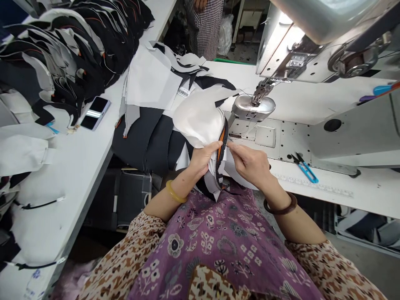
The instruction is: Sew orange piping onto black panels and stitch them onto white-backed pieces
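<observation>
A sewn fabric piece [200,116], white with a black and orange edge, is held up in front of my apron. My left hand [203,160] grips its lower part, thumb lying along the dark edge. My right hand [250,162] is closed in a pinch, its fingertips at the black edge just across from my left thumb. Whatever sits between those fingertips is too small to make out. Just beyond the piece stands the rounded metal arm end [254,107] of the sewing machine, below the presser foot [262,89].
Blue-handled thread snips [306,168] and a clear ruler [312,185] lie right on the machine table. Black and white cut panels [150,79] are piled left of the machine. A phone [95,113] rests on the left table beside stacked pieces [62,54]. Another person's checked garment [204,29] shows behind.
</observation>
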Demonstrator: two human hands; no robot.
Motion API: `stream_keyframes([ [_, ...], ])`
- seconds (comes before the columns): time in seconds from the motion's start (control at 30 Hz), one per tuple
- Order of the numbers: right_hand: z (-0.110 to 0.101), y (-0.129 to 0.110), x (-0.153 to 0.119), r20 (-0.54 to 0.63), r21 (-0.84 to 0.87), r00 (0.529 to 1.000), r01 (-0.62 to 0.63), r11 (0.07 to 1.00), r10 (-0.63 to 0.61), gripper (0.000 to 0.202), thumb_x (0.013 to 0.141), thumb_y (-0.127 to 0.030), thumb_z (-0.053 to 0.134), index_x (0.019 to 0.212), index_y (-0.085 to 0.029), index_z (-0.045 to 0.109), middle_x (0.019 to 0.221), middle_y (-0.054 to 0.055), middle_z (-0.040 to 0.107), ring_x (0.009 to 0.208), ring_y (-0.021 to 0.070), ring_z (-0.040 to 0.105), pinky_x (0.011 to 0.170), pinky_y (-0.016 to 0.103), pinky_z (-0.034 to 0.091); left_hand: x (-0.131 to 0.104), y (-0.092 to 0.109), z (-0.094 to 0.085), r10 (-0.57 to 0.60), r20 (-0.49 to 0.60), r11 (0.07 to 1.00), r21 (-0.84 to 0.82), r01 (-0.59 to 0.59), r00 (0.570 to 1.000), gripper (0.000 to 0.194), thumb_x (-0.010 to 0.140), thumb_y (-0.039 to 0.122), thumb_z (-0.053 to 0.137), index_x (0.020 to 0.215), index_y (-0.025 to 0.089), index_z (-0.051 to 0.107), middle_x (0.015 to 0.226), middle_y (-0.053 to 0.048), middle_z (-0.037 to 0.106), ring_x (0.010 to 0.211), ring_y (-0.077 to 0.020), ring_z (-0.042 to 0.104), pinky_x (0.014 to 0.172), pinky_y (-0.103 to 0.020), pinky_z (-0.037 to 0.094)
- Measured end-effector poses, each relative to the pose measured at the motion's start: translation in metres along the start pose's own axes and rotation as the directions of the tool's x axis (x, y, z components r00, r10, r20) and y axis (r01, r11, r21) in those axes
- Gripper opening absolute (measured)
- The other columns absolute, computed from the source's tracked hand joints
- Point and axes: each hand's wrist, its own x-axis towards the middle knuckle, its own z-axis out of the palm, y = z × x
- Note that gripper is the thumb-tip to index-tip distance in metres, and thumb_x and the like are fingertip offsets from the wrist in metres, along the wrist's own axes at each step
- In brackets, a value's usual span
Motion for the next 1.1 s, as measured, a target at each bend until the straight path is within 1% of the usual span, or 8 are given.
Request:
stream_keyframes([
  [0.2, 0.009, 0.000, -0.001, -0.126, 0.110, 0.992, 0.027, 0.994, -0.013, 0.028, 0.086, -0.016, 0.043, 0.104, -0.015, 0.065, 0.088, 0.002, 0.068, 0.067, 0.0115, 0.063, 0.051, 0.021, 0.038, -0.001, 0.001, 0.001, -0.039, -0.018, 0.999, 0.016, 0.040, 0.999, 0.024, 0.052, 0.016, 0.072, 0.074, 0.013, 0.064, 0.067, 0.001, 0.067, 0.080, -0.0185, 0.066, 0.088, -0.034, 0.048],
  [0.4, 0.018, -0.002, -0.003, -0.129, 0.307, 0.990, -0.008, 0.952, 0.049, 0.026, 0.088, -0.016, 0.043, 0.106, -0.014, 0.061, 0.094, 0.003, 0.067, 0.076, 0.0094, 0.063, 0.062, 0.017, 0.045, -0.001, 0.001, 0.002, -0.040, -0.018, 0.999, -0.028, 0.039, 0.999, 0.025, 0.053, 0.014, 0.071, 0.077, 0.016, 0.063, 0.069, 0.004, 0.067, 0.070, -0.0121, 0.064, 0.080, -0.027, 0.050],
  [0.5, 0.017, -0.003, 0.003, -0.127, 0.369, 0.989, -0.021, 0.929, 0.072, 0.020, 0.090, -0.022, 0.041, 0.092, -0.014, 0.059, 0.078, 0.002, 0.064, 0.061, 0.0063, 0.056, 0.056, 0.017, 0.041, 0.000, 0.000, 0.002, -0.065, -0.011, 0.997, -0.036, 0.065, 0.998, 0.025, 0.053, 0.012, 0.071, 0.077, 0.014, 0.064, 0.069, 0.003, 0.067, 0.065, -0.0114, 0.063, 0.079, -0.028, 0.050],
  [0.67, 0.016, 0.001, 0.016, 0.010, 0.590, 0.995, -0.084, 0.803, 0.097, 0.037, 0.084, -0.036, 0.050, 0.057, -0.015, 0.038, 0.049, -0.003, 0.034, 0.046, 0.0039, 0.030, 0.044, 0.017, 0.027, -0.001, -0.001, 0.005, -0.071, 0.014, 0.997, -0.022, 0.071, 0.997, 0.018, 0.054, 0.010, 0.071, 0.070, 0.011, 0.064, 0.069, 0.000, 0.067, 0.073, -0.0152, 0.064, 0.085, -0.031, 0.048],
  [0.87, 0.027, -0.003, 0.010, 0.011, 0.715, 0.955, -0.215, 0.665, 0.296, 0.045, 0.080, -0.037, 0.055, 0.051, -0.014, 0.029, 0.049, -0.004, 0.025, 0.047, 0.0039, 0.023, 0.043, 0.018, 0.021, -0.003, -0.006, 0.011, 0.064, -0.013, 0.996, -0.058, -0.065, 0.998, 0.028, 0.053, 0.008, 0.074, 0.079, 0.014, 0.065, 0.077, 0.002, 0.067, 0.090, -0.0162, 0.064, 0.092, -0.030, 0.045],
  [0.97, 0.025, -0.006, 0.010, -0.027, 0.744, 0.908, -0.262, 0.614, 0.419, 0.050, 0.078, -0.038, 0.058, 0.051, -0.015, 0.022, 0.048, -0.004, 0.021, 0.047, 0.0037, 0.019, 0.042, 0.019, 0.019, -0.001, -0.008, 0.012, 0.039, -0.005, 0.998, -0.047, -0.040, 0.999, 0.022, 0.053, 0.011, 0.075, 0.071, 0.013, 0.063, 0.070, 0.002, 0.066, 0.087, -0.0165, 0.064, 0.091, -0.030, 0.045],
  [1.03, 0.021, -0.005, 0.012, -0.046, 0.740, 0.902, -0.259, 0.620, 0.430, 0.052, 0.077, -0.038, 0.058, 0.051, -0.015, 0.020, 0.048, -0.004, 0.021, 0.047, 0.0036, 0.019, 0.043, 0.019, 0.019, 0.000, -0.008, 0.011, 0.005, -0.009, 0.999, -0.035, -0.006, 1.000, 0.020, 0.052, 0.012, 0.074, 0.069, 0.012, 0.063, 0.068, 0.001, 0.066, 0.084, -0.0168, 0.064, 0.089, -0.031, 0.046],
  [1.1, 0.014, -0.002, 0.013, -0.035, 0.697, 0.932, -0.237, 0.676, 0.362, 0.050, 0.075, -0.037, 0.061, 0.052, -0.015, 0.022, 0.048, -0.004, 0.023, 0.048, 0.0034, 0.021, 0.044, 0.019, 0.020, 0.000, -0.007, 0.012, 0.004, -0.004, 0.999, -0.036, -0.004, 1.000, 0.025, 0.052, 0.012, 0.074, 0.075, 0.013, 0.064, 0.073, 0.001, 0.067, 0.086, -0.0173, 0.064, 0.089, -0.031, 0.047],
])
